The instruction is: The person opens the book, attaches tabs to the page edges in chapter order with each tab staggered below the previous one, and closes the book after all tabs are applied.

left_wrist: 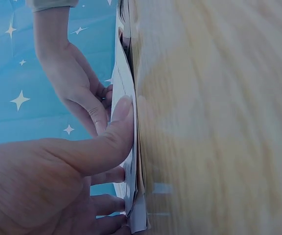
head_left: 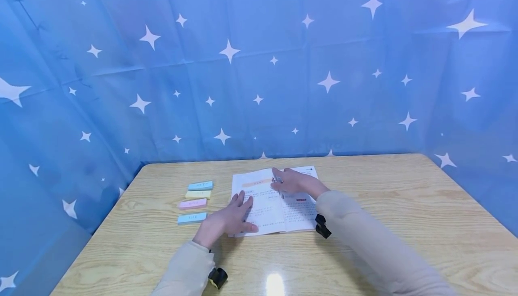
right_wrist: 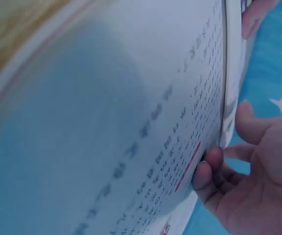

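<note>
An open book (head_left: pixel 265 210) with printed pages lies on the wooden table. My left hand (head_left: pixel 232 217) rests on the left page's outer edge, fingers spread. In the left wrist view its thumb (left_wrist: pixel 119 132) lies on the page near the lower edge. Over the upper part of the book, my right hand (head_left: pixel 297 182) touches the pages by the centre fold. The right wrist view shows that hand (right_wrist: pixel 258 171) with the thumb extended and some fingers bent against the page beside the fold. No separate object shows in either hand.
Left of the book lie several coloured strips with handwriting: a blue one (head_left: pixel 200 185) at the back, a yellow one (head_left: pixel 198 194), a pink one (head_left: pixel 193 204) and another blue one (head_left: pixel 192 218) nearest. A blue star-patterned curtain (head_left: pixel 259 75) hangs behind the table (head_left: pixel 396 197).
</note>
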